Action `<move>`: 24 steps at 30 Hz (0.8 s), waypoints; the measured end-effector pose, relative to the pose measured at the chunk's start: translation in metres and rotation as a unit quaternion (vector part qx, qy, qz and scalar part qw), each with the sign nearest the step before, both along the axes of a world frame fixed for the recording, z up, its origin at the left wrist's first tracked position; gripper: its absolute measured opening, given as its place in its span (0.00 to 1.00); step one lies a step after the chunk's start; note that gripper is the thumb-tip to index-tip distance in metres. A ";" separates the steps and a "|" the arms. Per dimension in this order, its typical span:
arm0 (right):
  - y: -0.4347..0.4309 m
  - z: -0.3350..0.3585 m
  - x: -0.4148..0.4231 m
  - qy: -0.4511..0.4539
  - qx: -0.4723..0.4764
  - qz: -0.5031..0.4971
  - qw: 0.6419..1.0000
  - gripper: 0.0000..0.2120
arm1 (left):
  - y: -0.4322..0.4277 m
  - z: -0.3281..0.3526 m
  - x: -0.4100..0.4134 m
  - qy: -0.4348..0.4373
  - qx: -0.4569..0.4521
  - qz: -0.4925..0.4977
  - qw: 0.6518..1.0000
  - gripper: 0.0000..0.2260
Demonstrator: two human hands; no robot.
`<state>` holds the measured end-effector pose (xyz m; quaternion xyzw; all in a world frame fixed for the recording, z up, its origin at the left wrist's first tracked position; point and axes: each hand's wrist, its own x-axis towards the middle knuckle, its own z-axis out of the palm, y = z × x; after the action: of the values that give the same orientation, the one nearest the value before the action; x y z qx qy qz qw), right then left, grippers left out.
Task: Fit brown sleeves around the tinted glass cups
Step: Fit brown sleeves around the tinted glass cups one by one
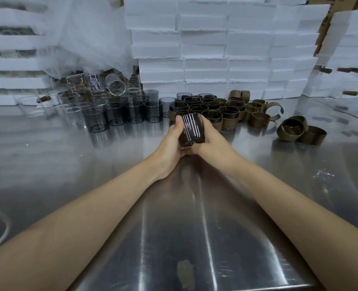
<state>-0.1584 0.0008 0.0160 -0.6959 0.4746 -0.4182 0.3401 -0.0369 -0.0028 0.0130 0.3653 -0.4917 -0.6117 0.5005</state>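
Head view, near to far.

1. Steel table (173,227): bare sheet under both forearms.
2. Left hand (170,141) and right hand (212,141): meet above the table, fingers of each curled round one tinted cup (191,131), left thumb laid up its left wall. Neither hand is free.
3. Tinted cup: between the two sets of fingers, long axis running away from the wrists and tipped up. Whether a sleeve already sits on it cannot be told.
4. Sleeved cups (215,115): cluster just beyond the fingertips.
5. Bare tinted cups (131,112): upright, beyond and left of the fingers, nearer the left hand.
6. Loose brown sleeves (257,117): open bands, beyond and right of the fingers, nearer the right hand. Judged the side any next sleeve comes from.
7. Clear glasses (79,97): far left, some tipped over.
8. White foam boxes (205,59): stacked wall behind all.
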 end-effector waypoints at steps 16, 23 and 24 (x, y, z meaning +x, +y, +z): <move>0.004 -0.006 -0.001 0.262 -0.056 -0.002 0.963 0.29 | -0.016 -0.003 0.015 0.109 0.051 0.052 0.991 0.28; 0.003 0.001 -0.012 0.282 -0.126 -0.034 0.951 0.11 | -0.012 -0.011 0.011 0.082 -0.017 0.016 0.996 0.38; 0.003 0.003 -0.016 0.307 -0.127 -0.029 0.943 0.12 | -0.011 -0.010 0.011 0.099 -0.009 0.016 0.995 0.38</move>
<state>-0.1742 0.0036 0.0189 -0.8135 0.5193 -0.2510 0.0744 -0.0256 -0.0142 0.0034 0.3057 -0.4394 -0.6324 0.5599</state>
